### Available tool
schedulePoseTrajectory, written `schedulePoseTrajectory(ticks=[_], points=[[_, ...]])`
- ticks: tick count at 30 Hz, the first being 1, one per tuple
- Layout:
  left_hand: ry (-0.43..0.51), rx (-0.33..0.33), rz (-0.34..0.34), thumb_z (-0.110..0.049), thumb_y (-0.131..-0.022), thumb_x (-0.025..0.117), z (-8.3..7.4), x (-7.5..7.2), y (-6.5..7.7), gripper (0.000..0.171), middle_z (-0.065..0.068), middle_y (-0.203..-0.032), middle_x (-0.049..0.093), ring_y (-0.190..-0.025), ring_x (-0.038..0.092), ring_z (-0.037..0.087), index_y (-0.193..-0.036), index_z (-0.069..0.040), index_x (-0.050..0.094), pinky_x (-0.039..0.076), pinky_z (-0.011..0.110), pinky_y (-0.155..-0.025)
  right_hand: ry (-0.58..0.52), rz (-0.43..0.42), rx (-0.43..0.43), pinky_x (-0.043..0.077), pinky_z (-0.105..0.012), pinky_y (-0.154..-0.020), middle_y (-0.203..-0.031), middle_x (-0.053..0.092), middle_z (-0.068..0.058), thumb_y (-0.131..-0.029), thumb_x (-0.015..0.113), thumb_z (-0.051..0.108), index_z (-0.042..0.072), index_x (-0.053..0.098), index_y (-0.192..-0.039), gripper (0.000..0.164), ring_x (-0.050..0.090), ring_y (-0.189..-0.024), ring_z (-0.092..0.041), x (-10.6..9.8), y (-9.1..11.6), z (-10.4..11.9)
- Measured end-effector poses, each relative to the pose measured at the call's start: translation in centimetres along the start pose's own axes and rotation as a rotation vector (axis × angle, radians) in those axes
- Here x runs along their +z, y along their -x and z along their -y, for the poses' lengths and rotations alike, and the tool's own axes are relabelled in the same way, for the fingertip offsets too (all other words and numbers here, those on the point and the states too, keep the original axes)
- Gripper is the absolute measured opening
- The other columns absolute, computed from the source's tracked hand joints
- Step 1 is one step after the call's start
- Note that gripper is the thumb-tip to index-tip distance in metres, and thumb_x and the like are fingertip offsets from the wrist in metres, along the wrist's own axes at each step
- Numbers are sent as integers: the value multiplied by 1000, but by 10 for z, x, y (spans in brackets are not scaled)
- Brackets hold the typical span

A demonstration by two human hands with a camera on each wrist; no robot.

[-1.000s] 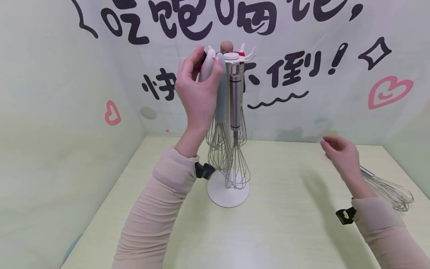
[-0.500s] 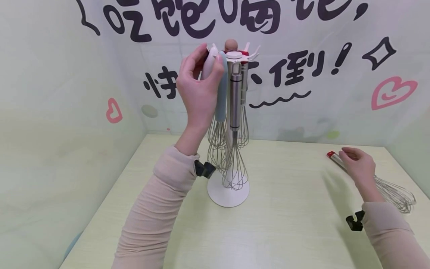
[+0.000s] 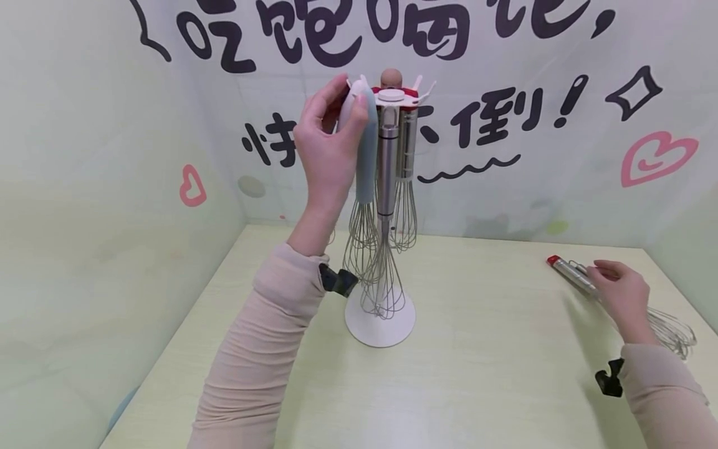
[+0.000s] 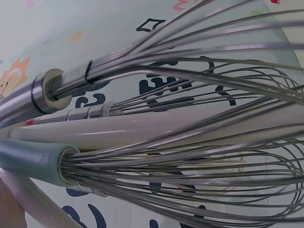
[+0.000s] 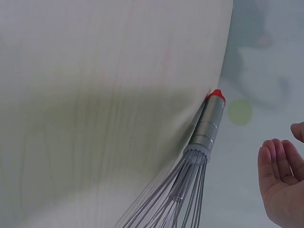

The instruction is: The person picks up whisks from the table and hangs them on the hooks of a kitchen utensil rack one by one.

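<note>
At the top of a white rotating rack [image 3: 406, 327], my left hand [image 3: 328, 149] grips the pale handle of a whisk [image 3: 346, 115], thumb in front and fingers behind; its wires are mostly hidden by the wrist. Touching my thumb's side hangs a blue-handled whisk [image 3: 366, 162], its handle large in the left wrist view. A steel-handled whisk [image 3: 387, 168] hangs at the front, and red-tipped whisks [image 3: 408, 146] hang behind. My right hand [image 3: 622, 296], fingers loosely bent and holding nothing, hovers over a red-tipped whisk [image 5: 209, 123] lying on the table.
A second steel-handled whisk [image 5: 177, 190] lies alongside the red-tipped one at the table's right. Hooks [image 3: 426, 93] stick out from the rack's top, with a brown rounded end [image 3: 391, 78] behind. A printed cloth backdrop [image 3: 493, 199] closes off the back and sides of the table [image 3: 477, 374].
The rack has turned a little: the front steel whisk has shifted left and the red-tipped ones behind show more. My right hand has moved right and nearer me, over the lying whisks.
</note>
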State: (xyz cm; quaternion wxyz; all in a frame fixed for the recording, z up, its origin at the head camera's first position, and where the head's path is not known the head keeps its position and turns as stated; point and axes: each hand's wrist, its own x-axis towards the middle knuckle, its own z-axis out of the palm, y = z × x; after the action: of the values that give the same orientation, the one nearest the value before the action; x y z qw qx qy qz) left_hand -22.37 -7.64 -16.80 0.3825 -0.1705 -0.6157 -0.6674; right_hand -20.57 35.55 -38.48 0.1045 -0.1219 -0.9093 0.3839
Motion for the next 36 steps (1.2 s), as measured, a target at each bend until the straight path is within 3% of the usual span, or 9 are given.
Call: schedulePoseTrajectory(ticks=[6,9,12,13,16,19,28,36], points=[[-3,2,18,-14,-86,63,2,-2,-2,42,18,-118,61,-98,59,12,-123,5,60,51,21,-92,24,10,-14,36,-8,-59,-69,35,49,-96,50,35,-11,47,-131,58,36,-63,27,-5,-2,-6],[-8,-4,20,-15,-86,62,2,-3,-2,42,17,-119,61,-98,59,11,-124,4,60,51,20,-92,47,25,-32,36,-9,-60,-76,43,43,-96,52,35,-10,47,-132,58,35,-65,27,-8,-4,-9],[-5,-18,18,-16,-86,62,2,-2,-2,42,15,-120,61,-99,59,11,-124,2,60,51,20,-92,98,47,-45,38,-11,-63,-94,65,12,-96,51,33,-10,46,-133,56,33,-70,25,-8,-7,-11],[-2,-23,17,-16,-86,62,2,-2,-2,43,15,-121,61,-100,58,11,-124,2,60,51,20,-92,109,58,-48,42,-16,-67,-104,67,-4,-97,51,31,-10,45,-133,55,42,-72,19,-8,-8,-12],[9,-33,16,-17,-86,62,2,-1,-1,44,14,-122,61,-102,58,11,-125,2,59,50,20,-94,145,90,-59,49,-37,-81,-127,50,-36,-98,48,25,-13,42,-134,52,61,-89,-16,-6,-10,-13],[7,-35,16,-17,-86,62,1,-1,1,46,14,-124,60,-106,58,12,-127,1,58,49,18,-97,155,109,-78,41,-59,-89,-129,45,-40,-98,47,19,-15,41,-132,49,47,-112,-52,-4,-11,-15],[36,-37,-79,-12,-84,66,-3,4,8,44,12,-125,57,-111,54,13,-125,1,57,45,17,-102,200,126,-94,45,-55,-81,-124,46,-43,-94,51,10,-19,41,-128,46,50,-105,-54,1,-14,-21],[31,49,-111,-13,-88,62,-4,7,14,39,13,-120,57,-109,55,14,-122,6,57,45,20,-103,281,180,-113,43,-57,-78,-114,49,-44,-93,51,12,-20,42,-124,46,49,-97,-54,3,-19,-27]])
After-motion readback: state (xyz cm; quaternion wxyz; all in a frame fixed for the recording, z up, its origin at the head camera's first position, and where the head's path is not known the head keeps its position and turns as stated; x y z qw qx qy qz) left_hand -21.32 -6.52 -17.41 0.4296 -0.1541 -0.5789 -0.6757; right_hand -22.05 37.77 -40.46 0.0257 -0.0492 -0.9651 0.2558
